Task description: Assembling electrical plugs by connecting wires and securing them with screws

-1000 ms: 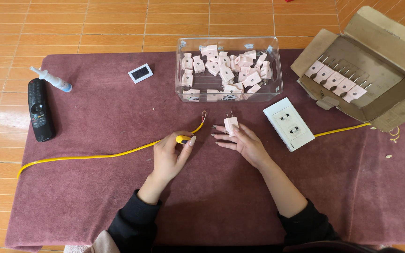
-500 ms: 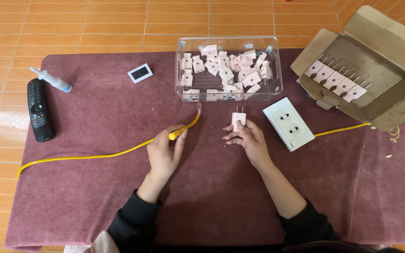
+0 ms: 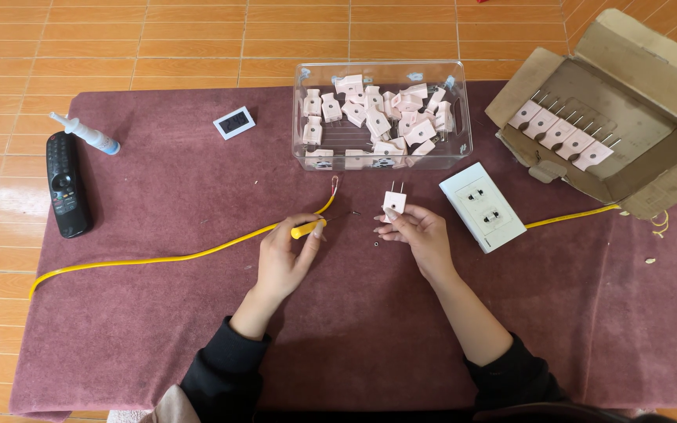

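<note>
Behind hands, plug bin.

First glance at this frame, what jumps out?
The clear plastic bin heaped with pale pink plugs at the top middle of the maroon table cloth. Below it, the right hand holds one plug prongs up, and the left hand grips a small yellow-handled screwdriver beside a yellow cable. At the right, an open cardboard box shows a row of the same plugs, next to a white double socket.
</note>
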